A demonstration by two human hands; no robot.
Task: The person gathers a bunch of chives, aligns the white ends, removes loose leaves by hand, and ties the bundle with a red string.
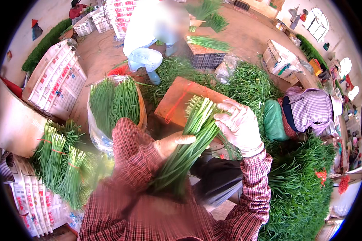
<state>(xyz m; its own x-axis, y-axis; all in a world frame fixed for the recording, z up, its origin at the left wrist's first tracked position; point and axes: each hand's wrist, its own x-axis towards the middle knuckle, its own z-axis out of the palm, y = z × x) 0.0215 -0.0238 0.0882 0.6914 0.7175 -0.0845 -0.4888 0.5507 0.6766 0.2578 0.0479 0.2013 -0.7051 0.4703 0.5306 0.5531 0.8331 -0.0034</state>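
Note:
My left hand (176, 143), in a pale glove, grips a loose bunch of garlic chives (196, 135) with the thumb across its front. Pale cut ends point up and away; the dark leaves trail down over my lap. At the bunch's right side, near the cut ends, my gloved right hand (241, 126) has its fingertips and thumb closed on some stalks. Behind the bunch is an orange-brown board (172, 99) with red ties (172, 113) lying on it.
Left of my knee stands a plastic-lined container (93, 129) of chives; tied bunches (58, 147) lie beyond. Chives are heaped (298, 192) at my right. Stacked white crates (58, 79) stand left. A person (144, 57) crouches ahead by a black crate (203, 60); another (307, 108) sits right.

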